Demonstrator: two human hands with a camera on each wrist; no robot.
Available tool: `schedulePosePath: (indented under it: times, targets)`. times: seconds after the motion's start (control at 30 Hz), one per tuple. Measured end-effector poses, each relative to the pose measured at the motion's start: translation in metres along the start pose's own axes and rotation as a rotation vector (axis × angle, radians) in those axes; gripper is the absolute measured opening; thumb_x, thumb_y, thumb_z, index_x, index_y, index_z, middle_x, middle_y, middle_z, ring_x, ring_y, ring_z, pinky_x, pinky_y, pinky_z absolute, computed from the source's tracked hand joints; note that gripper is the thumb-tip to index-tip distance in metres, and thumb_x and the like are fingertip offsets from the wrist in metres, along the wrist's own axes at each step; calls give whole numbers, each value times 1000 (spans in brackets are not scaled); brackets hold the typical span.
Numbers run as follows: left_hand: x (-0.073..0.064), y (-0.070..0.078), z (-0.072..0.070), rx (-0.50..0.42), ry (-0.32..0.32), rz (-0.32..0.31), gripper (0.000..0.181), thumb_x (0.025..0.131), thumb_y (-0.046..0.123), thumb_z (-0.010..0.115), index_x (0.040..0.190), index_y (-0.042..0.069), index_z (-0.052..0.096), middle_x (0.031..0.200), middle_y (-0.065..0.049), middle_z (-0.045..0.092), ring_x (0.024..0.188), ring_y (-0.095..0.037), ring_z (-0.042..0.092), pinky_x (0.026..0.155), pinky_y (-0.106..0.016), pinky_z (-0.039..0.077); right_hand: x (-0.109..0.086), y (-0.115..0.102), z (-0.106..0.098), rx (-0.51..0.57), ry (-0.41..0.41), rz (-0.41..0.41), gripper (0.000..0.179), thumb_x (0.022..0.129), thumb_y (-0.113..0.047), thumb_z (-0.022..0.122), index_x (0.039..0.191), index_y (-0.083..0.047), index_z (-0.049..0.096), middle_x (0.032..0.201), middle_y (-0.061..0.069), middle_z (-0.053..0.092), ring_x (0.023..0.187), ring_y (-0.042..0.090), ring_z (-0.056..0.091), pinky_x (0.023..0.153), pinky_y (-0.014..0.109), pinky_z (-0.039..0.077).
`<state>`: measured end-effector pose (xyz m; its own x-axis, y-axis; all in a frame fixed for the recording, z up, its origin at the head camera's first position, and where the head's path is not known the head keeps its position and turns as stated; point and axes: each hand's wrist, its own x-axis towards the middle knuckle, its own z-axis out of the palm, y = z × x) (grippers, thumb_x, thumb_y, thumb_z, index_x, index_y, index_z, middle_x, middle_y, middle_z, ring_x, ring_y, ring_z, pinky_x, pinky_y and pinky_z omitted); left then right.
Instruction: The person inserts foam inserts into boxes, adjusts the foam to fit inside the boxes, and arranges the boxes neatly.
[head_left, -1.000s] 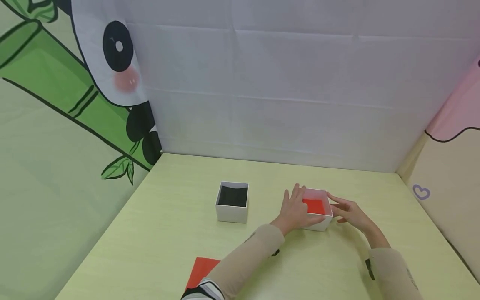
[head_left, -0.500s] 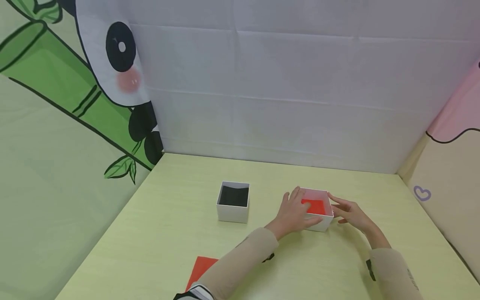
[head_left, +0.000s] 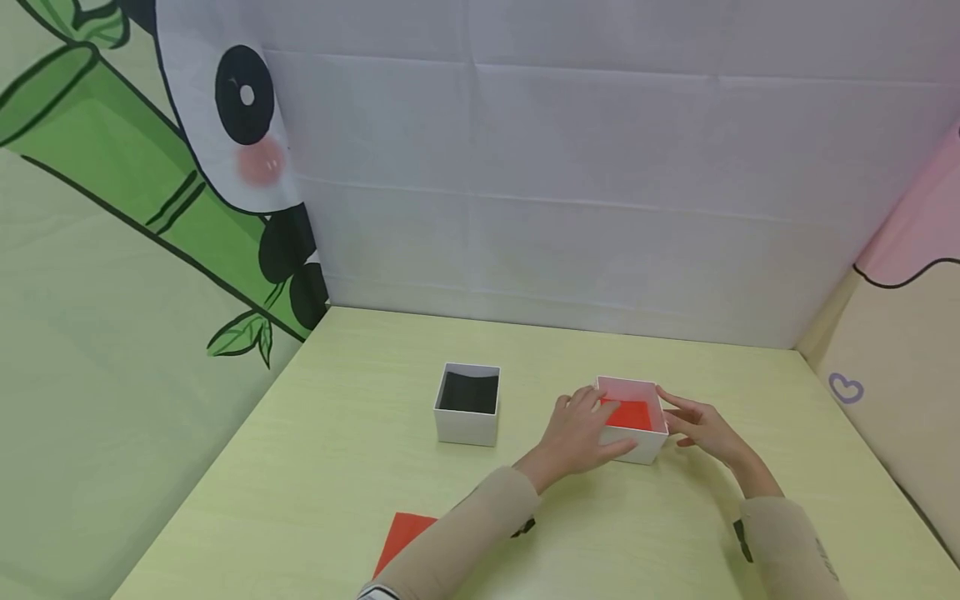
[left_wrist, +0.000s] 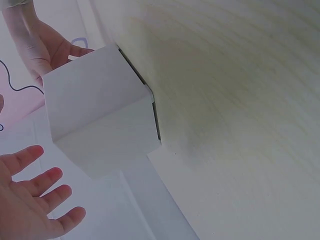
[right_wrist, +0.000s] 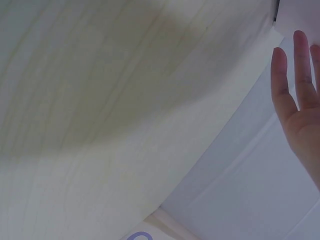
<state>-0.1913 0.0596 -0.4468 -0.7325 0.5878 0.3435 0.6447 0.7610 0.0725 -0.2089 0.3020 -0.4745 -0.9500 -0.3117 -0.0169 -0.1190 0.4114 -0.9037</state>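
Observation:
A white open-topped box (head_left: 633,446) with a red sheet (head_left: 628,414) lying inside stands on the table at the right. At its left side is my left hand (head_left: 573,437), fingers spread and holding nothing. The left wrist view shows a gap between those fingertips (left_wrist: 64,192) and the box wall (left_wrist: 102,110). My right hand (head_left: 701,427) rests its fingertips against the box's right side, fingers fairly straight. In the right wrist view only part of the right hand (right_wrist: 302,105) shows, below a corner of the box (right_wrist: 300,15).
A second white box (head_left: 465,429) with a black sheet (head_left: 468,392) inside stands to the left. Near the front edge, a red sheet (head_left: 405,537) lies partly under the left sleeve (head_left: 480,525). A white backdrop (head_left: 525,192) rises behind the table (head_left: 330,433).
My left hand has drawn back to the left and toward me, off the box's left side. The right hand and both boxes have stayed in place.

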Motion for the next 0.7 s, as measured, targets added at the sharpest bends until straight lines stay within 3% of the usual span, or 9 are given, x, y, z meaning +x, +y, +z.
schedulePosePath:
  times: [0.2, 0.7]
  targets:
    - [-10, -2, -7, -41, 20, -7, 53, 82, 56, 50, 119, 19, 56, 114, 4, 51, 107, -12, 43, 82, -30, 38, -1, -1, 2, -17, 6, -33, 56, 91, -13, 52, 137, 0, 24, 122, 34, 42, 94, 34, 56, 71, 43, 48]
    - [-40, -12, -29, -166, 57, 1, 48, 84, 50, 53, 114, 13, 61, 110, 1, 57, 105, -13, 48, 81, -29, 40, -1, -5, 3, -21, -8, -12, 53, 92, -13, 50, 136, 1, 26, 123, 34, 42, 86, 25, 59, 71, 43, 47]
